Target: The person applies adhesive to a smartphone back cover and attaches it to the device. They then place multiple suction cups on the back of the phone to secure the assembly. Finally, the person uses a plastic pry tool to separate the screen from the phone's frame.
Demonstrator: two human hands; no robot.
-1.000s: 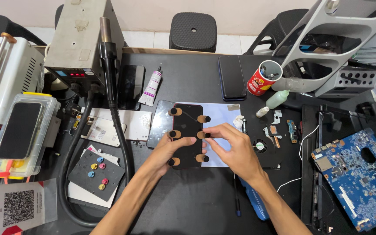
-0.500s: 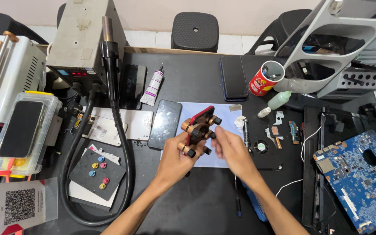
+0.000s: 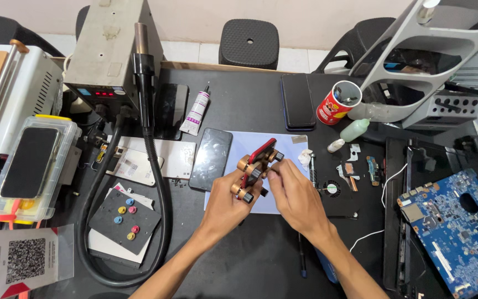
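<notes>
My left hand (image 3: 225, 206) holds a black clamp fixture (image 3: 254, 169) with brass knobs, tilted on edge above a pale blue mat (image 3: 283, 145). A red-edged phone is gripped inside the fixture. My right hand (image 3: 297, 195) pinches one brass knob on the fixture's right side. A dark phone screen (image 3: 211, 159) lies flat on the table just left of the hands.
A hot-air station (image 3: 106, 52) with a black hose stands at the back left. A glue tube (image 3: 196, 112), a dark phone (image 3: 297, 101), a red can (image 3: 333, 103) of tools and a blue circuit board (image 3: 457, 227) lie around. A black pad with coloured knobs (image 3: 124, 220) sits left.
The fixture lay flat on the mat under both hands; it has been lifted and tipped on edge, and the right hand's fingers have moved onto a knob.
</notes>
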